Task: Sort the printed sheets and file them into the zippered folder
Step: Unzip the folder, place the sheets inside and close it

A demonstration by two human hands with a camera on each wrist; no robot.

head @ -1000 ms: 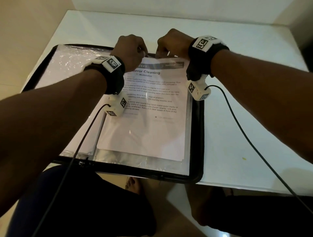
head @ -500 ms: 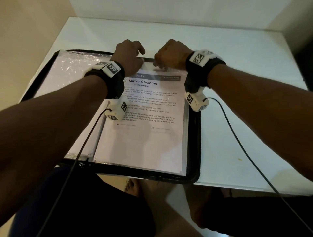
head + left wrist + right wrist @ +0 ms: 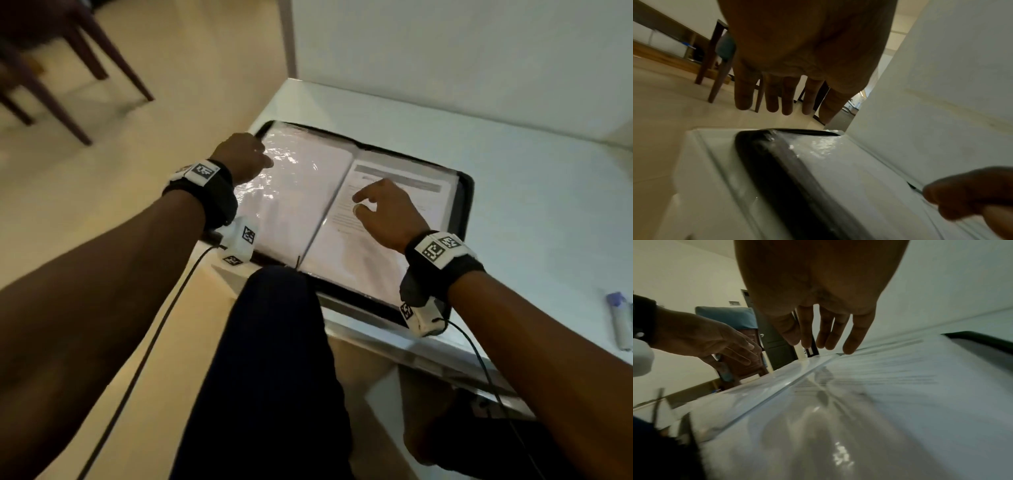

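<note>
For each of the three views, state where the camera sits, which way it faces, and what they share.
Head: worn on the head, looking down at the open zippered folder on the table; both forearms and a knee show.
Left wrist: under the left hand, facing along its straight fingers past the folder's edge.
Right wrist: under the right hand, facing across the printed sheet.
Shared: all show the folder and both hands.

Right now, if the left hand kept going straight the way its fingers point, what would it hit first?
Probably nothing on the table. The left hand hangs over the zippered folder near its far left corner, fingers pointing past the table edge toward a chair. Depth is unclear.
</note>
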